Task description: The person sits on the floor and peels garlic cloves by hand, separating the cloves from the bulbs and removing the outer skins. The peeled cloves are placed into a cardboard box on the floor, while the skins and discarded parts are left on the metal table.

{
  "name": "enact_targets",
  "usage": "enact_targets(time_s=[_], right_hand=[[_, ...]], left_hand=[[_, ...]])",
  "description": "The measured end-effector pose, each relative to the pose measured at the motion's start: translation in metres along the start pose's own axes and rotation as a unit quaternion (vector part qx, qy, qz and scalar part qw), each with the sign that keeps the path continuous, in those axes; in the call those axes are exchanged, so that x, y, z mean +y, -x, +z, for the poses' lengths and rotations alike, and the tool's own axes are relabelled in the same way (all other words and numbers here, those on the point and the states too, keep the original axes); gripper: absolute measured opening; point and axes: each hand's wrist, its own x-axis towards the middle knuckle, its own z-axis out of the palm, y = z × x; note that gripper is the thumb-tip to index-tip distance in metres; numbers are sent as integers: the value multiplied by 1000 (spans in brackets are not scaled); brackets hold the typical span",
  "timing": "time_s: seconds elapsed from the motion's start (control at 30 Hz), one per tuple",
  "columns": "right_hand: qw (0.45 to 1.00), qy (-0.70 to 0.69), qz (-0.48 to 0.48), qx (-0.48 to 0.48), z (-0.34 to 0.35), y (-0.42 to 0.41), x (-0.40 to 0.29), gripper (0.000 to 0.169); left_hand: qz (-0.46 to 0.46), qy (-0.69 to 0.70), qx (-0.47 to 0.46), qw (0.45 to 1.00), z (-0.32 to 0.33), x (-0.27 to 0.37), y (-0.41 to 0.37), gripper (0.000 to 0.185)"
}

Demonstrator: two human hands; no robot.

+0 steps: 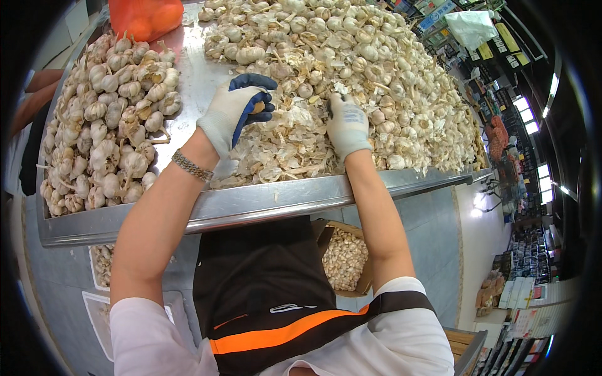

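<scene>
My left hand (242, 105), in a white knit glove with a blue coated palm, is raised over the metal table with fingers curled around a small tan piece, apparently a garlic clove (257, 107). In a matching glove, my right hand (347, 121) reaches down into the loose garlic. Its fingertips are partly hidden, so I cannot tell whether they grip anything. Between both hands lies a heap of papery garlic skins (287, 145). Beyond and to the right, a large pile of garlic bulbs (371, 56) covers the table.
Another pile of whole bulbs (110, 117) is on the left, below a red plastic bag (146, 19). A raised metal rim (273, 199) edges the table. On the floor are a cardboard box of cloves (345, 258) and white foam boxes (96, 324). Someone's arms (35, 96) show at far left.
</scene>
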Motion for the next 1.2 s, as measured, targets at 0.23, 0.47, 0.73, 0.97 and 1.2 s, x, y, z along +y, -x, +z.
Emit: enact_targets(time_s=[0.23,0.47,0.73,0.97,1.2], right_hand=[[963,-205,-73,162,9,14,26,35],[989,-36,-142,-24,16,10,0,40],[944,-302,-114,63,11,11,5,43],[585,-805,99,-5,5,3,43,18],[516,-847,103,-73,6,4,49,16]], left_hand=[[13,-13,15,1000,3,0,0,23],[18,-44,36,998,9,-1,0,22],[19,-50,48,997,10,2,3,20],[26,-47,38,998,8,-1,1,20],[23,-48,38,998,8,-2,-1,21]])
